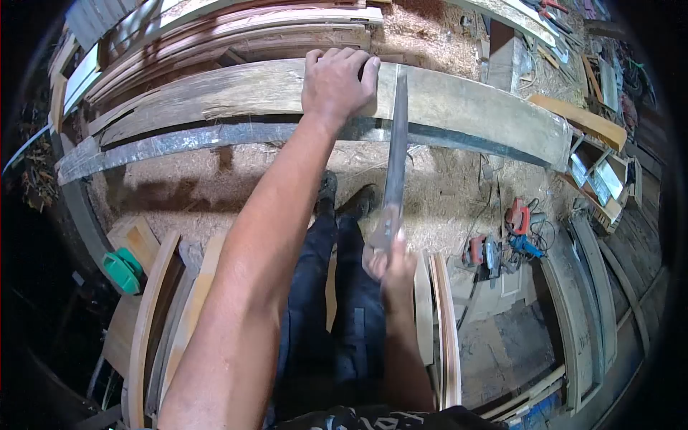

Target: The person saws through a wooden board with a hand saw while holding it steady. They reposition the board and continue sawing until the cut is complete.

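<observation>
A long, wide wooden board [459,107] lies across the view on a dark-edged beam [179,141]. My left hand [338,82] presses on the board, its fingers curled over the far edge and its thumb apart. Just right of that hand, a handsaw [396,154] crosses the board with its far end over the wood. A pale line on the board runs beside the blade. My right hand [393,265] is closed round the saw's handle, low in front of my legs. The handle is partly hidden by my fingers and blurred.
Stacked planks [287,29] lie beyond the board. Red power tools [517,215] with a blue one [527,245] rest on the right. A green plastic object [123,270] sits at left. Boards stand near both sides of my legs, and sawdust covers the floor [236,183].
</observation>
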`<state>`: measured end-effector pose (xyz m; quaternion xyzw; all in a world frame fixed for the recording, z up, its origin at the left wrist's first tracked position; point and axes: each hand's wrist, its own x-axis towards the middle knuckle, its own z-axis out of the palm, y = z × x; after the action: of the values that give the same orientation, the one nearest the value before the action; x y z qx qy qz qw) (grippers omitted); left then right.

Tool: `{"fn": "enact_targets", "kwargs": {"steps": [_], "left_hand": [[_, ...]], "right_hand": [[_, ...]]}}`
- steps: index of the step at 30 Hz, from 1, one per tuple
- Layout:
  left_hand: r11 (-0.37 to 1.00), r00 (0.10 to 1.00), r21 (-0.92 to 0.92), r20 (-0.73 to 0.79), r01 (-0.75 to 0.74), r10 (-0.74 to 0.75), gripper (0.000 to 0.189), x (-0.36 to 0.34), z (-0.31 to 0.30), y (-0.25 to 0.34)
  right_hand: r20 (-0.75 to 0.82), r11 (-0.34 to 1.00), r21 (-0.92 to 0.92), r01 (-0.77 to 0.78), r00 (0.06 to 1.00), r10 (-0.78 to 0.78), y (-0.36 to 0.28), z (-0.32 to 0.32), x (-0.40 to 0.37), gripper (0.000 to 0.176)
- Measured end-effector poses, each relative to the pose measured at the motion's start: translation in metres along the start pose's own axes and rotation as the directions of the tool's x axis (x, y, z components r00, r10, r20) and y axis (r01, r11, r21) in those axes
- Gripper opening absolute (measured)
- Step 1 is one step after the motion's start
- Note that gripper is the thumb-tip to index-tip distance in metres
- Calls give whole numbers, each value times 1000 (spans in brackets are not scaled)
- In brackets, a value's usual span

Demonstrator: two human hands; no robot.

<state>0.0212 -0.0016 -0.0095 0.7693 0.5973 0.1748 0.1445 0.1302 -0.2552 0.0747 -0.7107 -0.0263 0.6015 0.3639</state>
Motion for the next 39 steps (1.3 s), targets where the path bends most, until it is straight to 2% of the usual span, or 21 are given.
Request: {"fn": "enact_targets", "kwargs": {"steps": [1, 2, 5, 7, 9, 11, 12, 14, 16, 19, 21, 22, 23, 24, 27, 30, 32, 34, 35, 37, 39], "left_hand": [[1000, 1000, -5, 13, 3, -3, 34, -3, 0, 1], [1000, 1000, 18, 16, -2, 1, 33, -5, 0, 2], [1000, 1000, 30, 0, -1, 1, 33, -3, -1, 4], [1000, 1000, 16, -27, 13, -12, 34, 0, -2, 2], [999, 1000, 36, 16, 2, -3, 34, 2, 1, 1], [1000, 999, 29, 38, 7, -8, 33, -3, -1, 2], [1000, 1000, 25, 18, -9, 9, 33, 3, 0, 0], [999, 1000, 22, -18, -25, 25, 32, 0, 2, 0], [1000, 1000, 23, 12, -17, 17, 32, 3, -2, 1], [1000, 999, 10, 35, 9, -10, 32, 2, -3, 1], [1000, 999, -17, -27, -23, 22, 31, 1, 2, 1], [1000, 1000, -10, 18, -1, 1, 29, 3, -4, 4], [1000, 1000, -16, 27, 6, -5, 29, -5, -4, 6], [999, 1000, -33, 9, -6, 7, 28, -3, -2, 4], [998, 999, -46, -30, -38, 37, 27, 1, 0, 3], [998, 998, -30, -41, -50, 48, 26, 5, 2, 1], [1000, 1000, 2, -17, -7, 7, 26, 3, 2, 3], [1000, 1000, -3, 6, -14, 14, 25, 1, 1, 7], [1000, 1000, 5, 9, -16, 16, 25, 4, -1, 4], [999, 999, -4, -13, -37, 37, 25, 11, -1, 4], [1000, 1000, 21, 13, -22, 21, 25, 5, -1, 6]], "right_hand": [[9, 1000, 8, -18, 1000, 18, -2, -4, 4, 63], [49, 991, -23, 132, 990, -131, -13, 7, 33, 65], [148, 984, 17, 177, 973, -177, -70, 40, 108, 71], [41, 979, -126, 160, 987, -156, -69, 35, 75, 68], [21, 984, -135, 112, 994, -110, -9, 5, 21, 65], [-151, 968, 249, 13, 988, 26, 5, 19, -23, 63], [-137, 967, 254, 26, 991, 9, 3, 20, -10, 63], [-20, 996, -56, 74, 997, -75, -2, 5, 6, 63], [37, 986, -5, 168, 985, -167, -40, 29, 73, 67], [98, 988, 23, 153, 983, -155, -56, 33, 76, 65], [-4, 990, -95, 106, 994, -106, -28, 16, 11, 61], [-101, 997, -82, -11, 995, 3, 5, 5, -15, 55], [58, 993, 106, 55, 996, -62, 40, -20, -40, 51], [49, 998, -8, 67, 997, -66, 38, -24, -59, 52], [-55, 997, -71, 5, 998, -9, -29, 7, -12, 56], [99, 991, -7, 133, 986, -132, -34, 18, 73, 58], [33, 988, -28, 149, 988, -148, -58, 35, 63, 60], [11, 997, 28, 69, 998, -70, -14, 11, 16, 56], [-23, 997, -49, 54, 998, -55, -9, 9, -16, 46], [-31, 975, -208, 79, 996, -88, 1, 2, -60, 55], [-59, 995, -99, -16, 998, 10, 7, -1, -46, 54]]}}
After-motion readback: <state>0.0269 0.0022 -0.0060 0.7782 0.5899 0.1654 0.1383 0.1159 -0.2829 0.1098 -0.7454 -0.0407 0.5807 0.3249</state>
